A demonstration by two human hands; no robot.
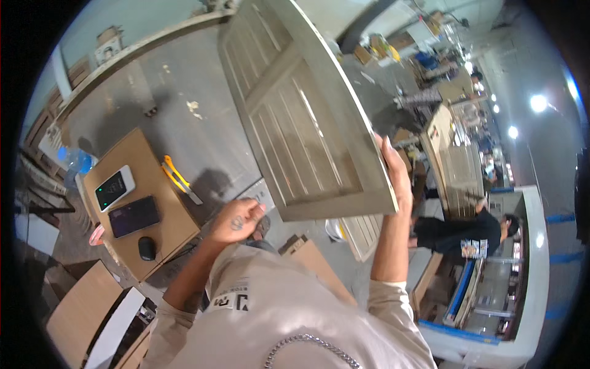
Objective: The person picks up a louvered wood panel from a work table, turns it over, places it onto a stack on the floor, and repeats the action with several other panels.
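Head view: grey-beige panelled wooden door [299, 132], long axis up-left, is edge-clamped by the right hand [396, 172]. Left hand [238, 221]'s grip can't be told.

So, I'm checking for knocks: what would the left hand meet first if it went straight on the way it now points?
Probably the panelled board, near its lower left corner: the left hand points up and right toward it in the picture, though the depth between them is unclear.

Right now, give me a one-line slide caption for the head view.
Right hand holds a panel by its edge; left hand is beside it, yellow knife farther left.
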